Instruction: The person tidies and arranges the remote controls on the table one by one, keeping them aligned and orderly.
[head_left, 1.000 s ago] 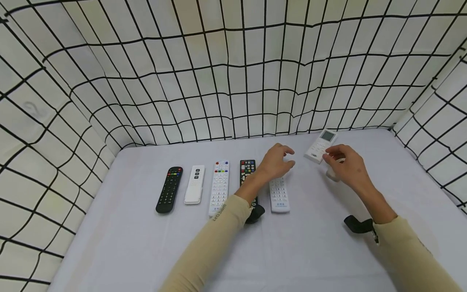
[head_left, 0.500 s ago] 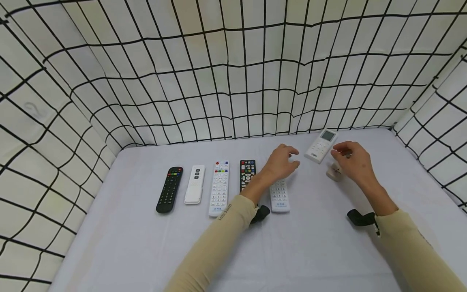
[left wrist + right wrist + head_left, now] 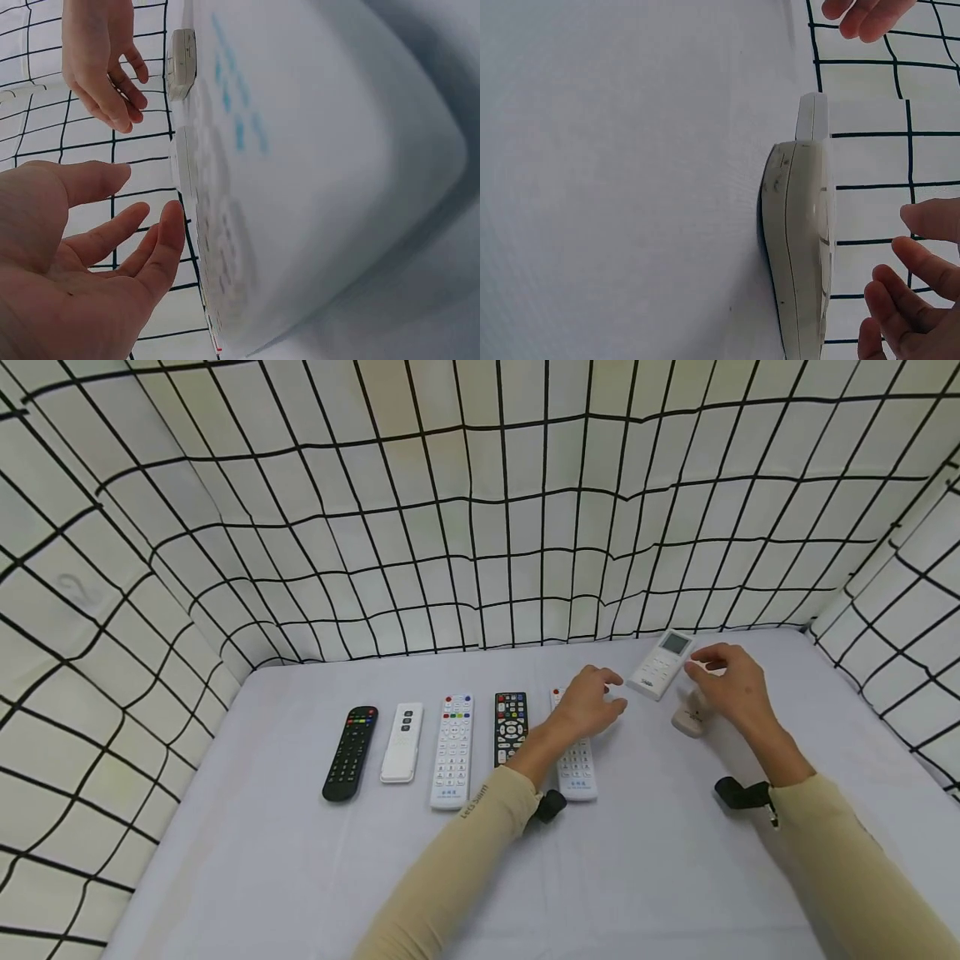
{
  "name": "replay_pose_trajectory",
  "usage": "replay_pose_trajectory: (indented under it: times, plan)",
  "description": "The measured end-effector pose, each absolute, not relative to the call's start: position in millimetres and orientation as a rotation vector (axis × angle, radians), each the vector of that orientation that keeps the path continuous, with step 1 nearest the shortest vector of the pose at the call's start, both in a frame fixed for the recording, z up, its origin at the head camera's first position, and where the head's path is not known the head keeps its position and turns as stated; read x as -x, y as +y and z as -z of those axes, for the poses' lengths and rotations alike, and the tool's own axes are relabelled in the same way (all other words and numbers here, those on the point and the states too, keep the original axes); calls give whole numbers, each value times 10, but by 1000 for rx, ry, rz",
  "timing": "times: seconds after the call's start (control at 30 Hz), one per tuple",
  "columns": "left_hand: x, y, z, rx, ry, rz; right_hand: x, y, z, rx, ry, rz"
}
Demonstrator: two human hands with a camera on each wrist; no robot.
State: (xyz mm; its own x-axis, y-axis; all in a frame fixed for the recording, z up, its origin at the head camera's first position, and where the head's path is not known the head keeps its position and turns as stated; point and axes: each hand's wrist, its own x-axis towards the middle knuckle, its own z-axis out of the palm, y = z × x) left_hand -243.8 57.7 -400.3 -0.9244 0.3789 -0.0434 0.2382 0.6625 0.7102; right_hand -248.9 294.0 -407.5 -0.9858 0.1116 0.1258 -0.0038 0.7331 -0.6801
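My left hand (image 3: 588,703) hovers over the far part of a white remote control (image 3: 576,772), fingers spread and loosely bent, holding nothing. In the left wrist view, a gap separates the thumb and fingers of this left hand (image 3: 105,259). My right hand (image 3: 735,687) hangs above a beige remote control (image 3: 687,718), which it partly hides in the head view. Nothing lies between the fingers of the right hand (image 3: 919,296) in the right wrist view. A white air-conditioner remote (image 3: 662,665) with a grey screen lies aslant between the hands, farther back.
Left of my hands, a black-and-white-buttoned remote (image 3: 511,727), a long white remote (image 3: 452,752), a small white remote (image 3: 402,743) and a black remote (image 3: 350,753) lie in a row. White cloth covers the table (image 3: 300,877). Black netting (image 3: 487,552) over white fabric encloses it.
My left hand has shifted slightly right. My right hand has moved right and away from the air-conditioner remote, exposing more of the beige remote. The remotes lie where they were.
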Motion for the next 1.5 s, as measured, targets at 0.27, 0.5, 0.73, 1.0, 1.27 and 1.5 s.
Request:
replay_pose_trajectory:
  times: [0.27,0.5,0.73,1.0,1.27,1.5]
  plan:
    - [2432,674,4029,-500,2701,-1073,2612,3010,4087,110,-2834,-1061]
    - [2395,699,4027,-466,2689,-1061,2735,3081,4110,127,-2875,-1045]
    - [2401,725,4061,-451,2689,-1053,2826,3137,4136,132,-2898,-1061]
    - [2443,792,4132,-449,2669,-1128,2918,3211,4133,114,-2946,-1048]
    - [2464,846,4151,-415,2664,-1133,3013,3240,4166,154,-3027,-1062]
    - [2461,870,4151,-377,2661,-1114,3097,3252,4193,111,-3071,-1057]
